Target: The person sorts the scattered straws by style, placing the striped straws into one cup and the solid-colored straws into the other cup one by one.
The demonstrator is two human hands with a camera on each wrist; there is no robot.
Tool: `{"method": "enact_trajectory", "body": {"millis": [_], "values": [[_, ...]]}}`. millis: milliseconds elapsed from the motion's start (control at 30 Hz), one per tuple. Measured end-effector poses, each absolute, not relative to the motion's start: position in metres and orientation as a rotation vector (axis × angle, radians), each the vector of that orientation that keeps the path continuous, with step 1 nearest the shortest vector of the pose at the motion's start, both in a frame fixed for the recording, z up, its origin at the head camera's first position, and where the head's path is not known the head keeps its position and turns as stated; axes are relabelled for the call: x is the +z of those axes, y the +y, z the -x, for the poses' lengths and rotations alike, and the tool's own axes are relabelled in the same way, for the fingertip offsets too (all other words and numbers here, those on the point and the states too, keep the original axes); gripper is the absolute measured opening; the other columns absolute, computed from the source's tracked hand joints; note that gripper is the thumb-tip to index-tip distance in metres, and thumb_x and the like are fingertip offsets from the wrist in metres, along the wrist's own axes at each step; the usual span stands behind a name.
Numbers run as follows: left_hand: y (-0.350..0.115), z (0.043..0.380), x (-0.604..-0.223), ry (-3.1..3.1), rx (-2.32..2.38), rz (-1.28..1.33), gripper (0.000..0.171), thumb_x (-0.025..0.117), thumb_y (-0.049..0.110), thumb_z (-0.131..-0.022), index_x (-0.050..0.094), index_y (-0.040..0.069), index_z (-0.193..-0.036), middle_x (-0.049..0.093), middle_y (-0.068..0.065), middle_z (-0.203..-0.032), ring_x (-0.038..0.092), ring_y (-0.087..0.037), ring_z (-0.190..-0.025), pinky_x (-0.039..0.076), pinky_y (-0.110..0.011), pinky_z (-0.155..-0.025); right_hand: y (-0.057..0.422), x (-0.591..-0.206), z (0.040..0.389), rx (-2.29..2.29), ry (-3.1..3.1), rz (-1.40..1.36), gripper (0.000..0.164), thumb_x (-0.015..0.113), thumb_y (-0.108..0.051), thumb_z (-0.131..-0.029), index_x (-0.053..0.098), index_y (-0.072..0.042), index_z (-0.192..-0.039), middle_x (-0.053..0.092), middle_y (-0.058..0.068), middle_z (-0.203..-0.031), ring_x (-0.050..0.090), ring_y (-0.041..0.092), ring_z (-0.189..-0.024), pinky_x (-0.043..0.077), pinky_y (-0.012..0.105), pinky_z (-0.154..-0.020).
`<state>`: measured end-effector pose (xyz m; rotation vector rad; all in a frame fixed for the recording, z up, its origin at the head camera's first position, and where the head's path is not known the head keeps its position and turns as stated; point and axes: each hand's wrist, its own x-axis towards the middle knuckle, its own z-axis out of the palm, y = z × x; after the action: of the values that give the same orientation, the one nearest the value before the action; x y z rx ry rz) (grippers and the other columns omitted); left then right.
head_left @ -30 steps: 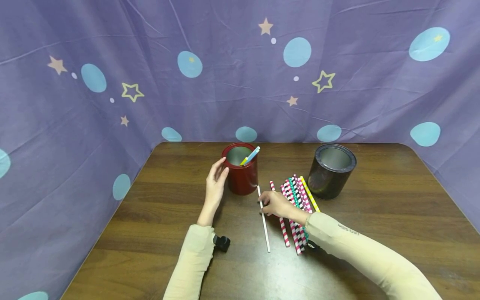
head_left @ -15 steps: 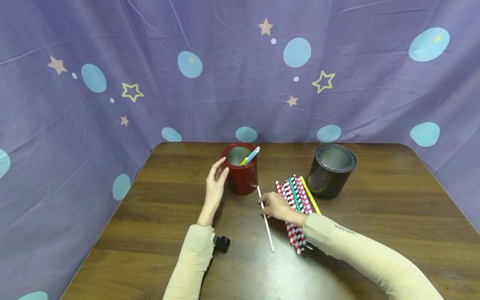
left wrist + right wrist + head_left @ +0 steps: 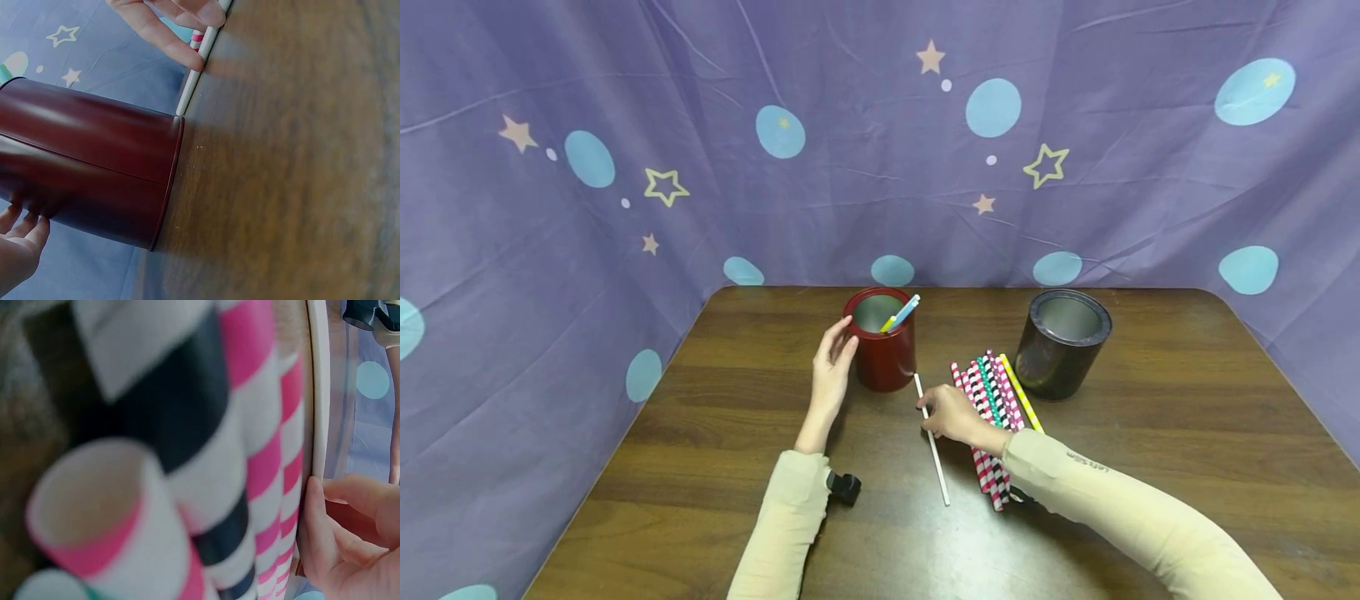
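A red can (image 3: 886, 362) stands upright at the table's back, with a light-blue and a yellow straw (image 3: 904, 312) leaning out of its mouth. My left hand (image 3: 829, 379) rests against the can's left side, fingertips near the rim; the left wrist view shows those fingers (image 3: 28, 228) touching its wall. My right hand (image 3: 953, 414) pinches a thin white straw (image 3: 937, 462) between thumb and fingers. The straw's far end lies close by the can's base. Just right of that hand is a bundle of striped paper straws (image 3: 996, 387), partly hidden under the wrist.
A dark can (image 3: 1052, 367) stands at the back right, behind a yellow-striped straw (image 3: 1021, 392) at the bundle's edge. A black wrist camera (image 3: 846, 488) sits on the left sleeve. A purple patterned curtain (image 3: 865, 217) hangs behind the wooden table (image 3: 700, 483).
One red-and-white striped straw has shifted right, up against the bundle. The white straw's near end has swung slightly right with my right hand. My left hand stays at the red can.
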<state>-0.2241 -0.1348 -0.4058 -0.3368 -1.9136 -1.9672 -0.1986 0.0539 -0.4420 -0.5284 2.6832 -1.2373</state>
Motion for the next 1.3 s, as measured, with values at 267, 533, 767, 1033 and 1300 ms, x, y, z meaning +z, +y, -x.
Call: {"method": "enact_trajectory", "body": {"millis": [267, 533, 767, 1033, 1300], "values": [[-0.1352, 0.2232, -0.406, -1.925, -1.956, 0.332, 0.035, 0.049, -0.002, -0.088, 0.044, -0.008, -0.122, 0.044, -0.023, -0.127, 0.039, -0.028, -0.12, 0.032, -0.03, -0.101, 0.0518, -0.4427, 0.1972, -1.153, 2.762, 0.501, 0.028, 0.066, 0.006, -0.06, 0.063, 0.003, -0.088, 0.062, 0.011, -0.062, 0.054, 0.011, -0.037, 0.043, 0.019, -0.036], [-0.1355, 0.2231, -0.4065, -1.929, -1.932, 0.334, 0.035, 0.049, -0.002, -0.088, 0.045, -0.009, -0.121, 0.045, -0.023, -0.125, 0.039, -0.028, -0.12, 0.031, -0.029, -0.102, 0.0503, -0.4426, 0.1963, -1.112, 2.794, 0.491, 0.028, 0.067, 0.003, -0.06, 0.062, 0.002, -0.087, 0.061, 0.01, -0.059, 0.054, 0.011, -0.036, 0.043, 0.018, -0.038], [-0.1357, 0.2233, -0.4067, -1.934, -1.928, 0.323, 0.034, 0.049, -0.002, -0.088, 0.045, -0.008, -0.121, 0.045, -0.022, -0.126, 0.04, -0.025, -0.119, 0.032, -0.029, -0.101, 0.0522, -0.4418, 0.198, -1.136, 2.801, 0.457, 0.031, 0.066, 0.004, -0.06, 0.061, 0.002, -0.09, 0.054, 0.001, -0.049, 0.051, 0.01, -0.037, 0.042, 0.02, -0.041], [-0.1356, 0.2251, -0.4072, -1.915, -1.955, 0.336, 0.035, 0.049, -0.003, -0.088, 0.044, -0.009, -0.122, 0.044, -0.023, -0.126, 0.039, -0.027, -0.12, 0.032, -0.029, -0.102, 0.0565, -0.4411, 0.1984, -1.318, 2.721, 0.371, 0.031, 0.062, 0.005, -0.063, 0.061, 0.003, -0.093, 0.055, 0.003, -0.056, 0.049, 0.008, -0.039, 0.045, 0.021, -0.04], [-0.1356, 0.2248, -0.4069, -1.908, -1.977, 0.333, 0.035, 0.048, -0.003, -0.088, 0.044, -0.009, -0.122, 0.043, -0.023, -0.127, 0.038, -0.027, -0.121, 0.033, -0.029, -0.101, 0.0599, -0.4336, 0.1977, -1.581, 2.551, 0.21, 0.037, 0.057, 0.008, -0.065, 0.056, 0.006, -0.102, 0.054, 0.007, -0.061, 0.051, 0.011, -0.042, 0.05, 0.026, -0.044]]}}
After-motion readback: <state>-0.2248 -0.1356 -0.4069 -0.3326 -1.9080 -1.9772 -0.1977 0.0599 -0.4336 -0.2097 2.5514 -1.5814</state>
